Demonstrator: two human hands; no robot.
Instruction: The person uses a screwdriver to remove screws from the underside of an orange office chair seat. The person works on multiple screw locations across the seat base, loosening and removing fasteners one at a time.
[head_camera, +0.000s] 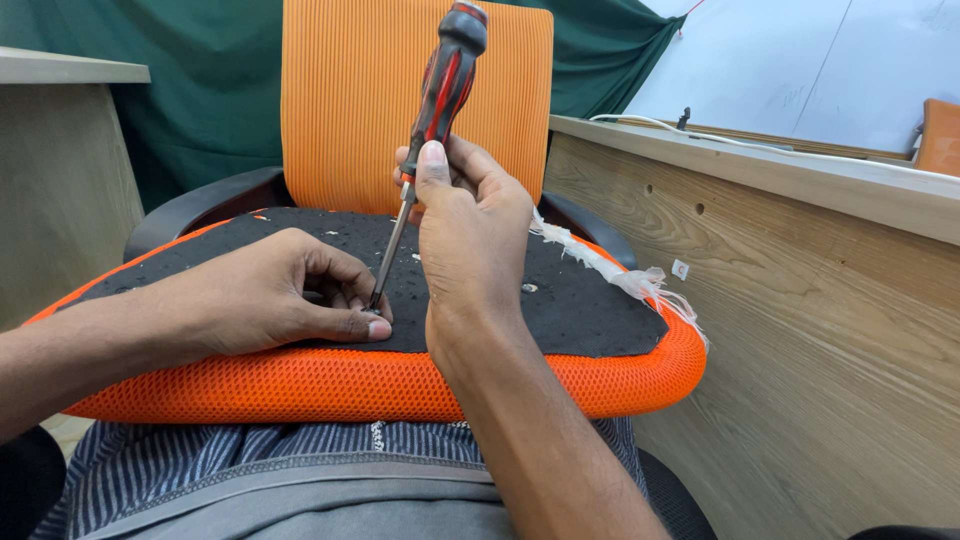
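An orange mesh seat cushion (600, 378) lies upside down across my lap, its black underside (580, 300) facing up. My right hand (470, 235) grips a screwdriver (440, 95) with a red and black handle, held nearly upright. Its metal shaft slants down to a tip at the black underside, right by my left fingertips. My left hand (265, 295) rests on the black surface with thumb and fingers pinched around the spot where the tip lands; whatever small part sits there is hidden.
An orange ribbed chair back (350, 100) with black armrests (190, 215) stands just behind the cushion. A wooden desk side (800, 300) runs along the right, a green curtain (200, 110) hangs behind. Frayed white fabric (620, 272) trails off the cushion's right edge.
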